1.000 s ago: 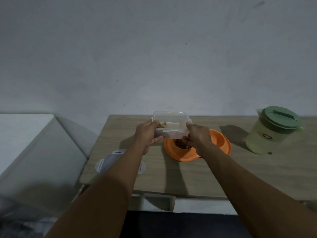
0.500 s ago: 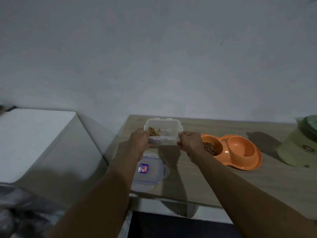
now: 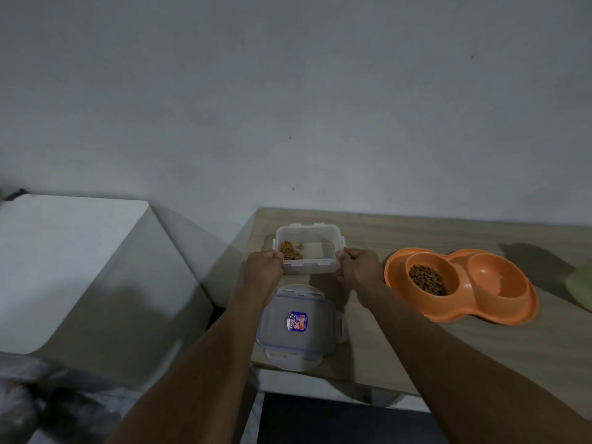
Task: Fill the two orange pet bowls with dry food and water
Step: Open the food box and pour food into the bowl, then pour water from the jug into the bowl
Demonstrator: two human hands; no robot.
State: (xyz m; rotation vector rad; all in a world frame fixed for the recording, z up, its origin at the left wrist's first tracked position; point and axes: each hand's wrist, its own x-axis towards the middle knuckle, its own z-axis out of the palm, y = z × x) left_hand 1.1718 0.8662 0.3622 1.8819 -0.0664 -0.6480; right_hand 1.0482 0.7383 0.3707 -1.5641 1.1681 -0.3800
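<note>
I find both hands grasping the clear food container (image 3: 309, 251): the left hand (image 3: 264, 267) on the wall away from the orange double bowl (image 3: 461, 283), the right hand (image 3: 358, 270) on the wall facing it, fingers curled at the rim. The container is left of the bowl and apart from it. Whether its base touches the surface (image 3: 416, 232) I cannot tell. Kibble (image 3: 427, 279) lies in the bowl's left well; the right well (image 3: 495, 277) looks dry. The lid (image 3: 299, 325) lies left of the bowl, nearer the front. Judgement: a set-down is in hand. I should keep the container level, clear of the lid, and let go only once it is seated.
</note>
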